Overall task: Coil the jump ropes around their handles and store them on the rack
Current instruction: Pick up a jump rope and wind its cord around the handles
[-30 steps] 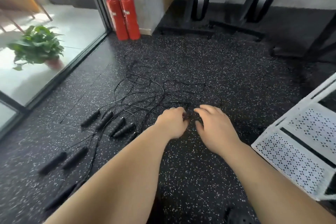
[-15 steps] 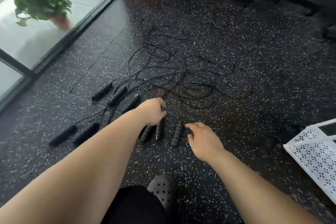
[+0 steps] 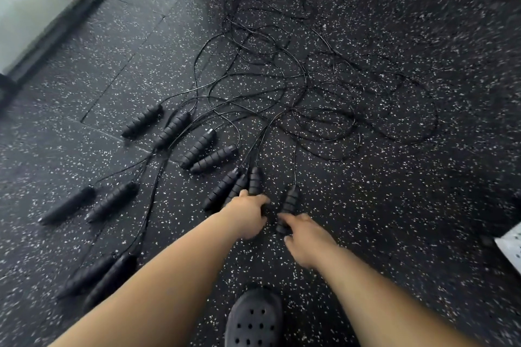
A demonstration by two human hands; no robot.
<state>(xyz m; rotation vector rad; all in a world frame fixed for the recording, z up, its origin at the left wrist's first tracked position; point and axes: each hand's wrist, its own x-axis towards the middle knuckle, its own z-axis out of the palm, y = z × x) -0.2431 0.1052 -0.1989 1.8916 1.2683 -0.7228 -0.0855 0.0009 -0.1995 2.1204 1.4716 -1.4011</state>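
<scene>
Left grip [image 3: 248, 217] curled over the near ends of three bunched handles [image 3: 225, 189], right grip [image 3: 307, 236] with fingertips on a single handle [image 3: 289, 204] just beside them; we cannot tell whether that grip is pinching it. We judge the handles are being gathered so one rope can be drawn from the tangle of cords [image 3: 310, 98] before coiling. Other handles [image 3: 197, 148] lie in pairs to the left, none wound. All rest on a black speckled rubber floor [image 3: 394, 205]. A glass door's frame [image 3: 73, 20] runs upper left; a white perforated panel [image 3: 511, 245], perhaps the rack, shows at the right edge, a black clog [image 3: 253, 318] below.
</scene>
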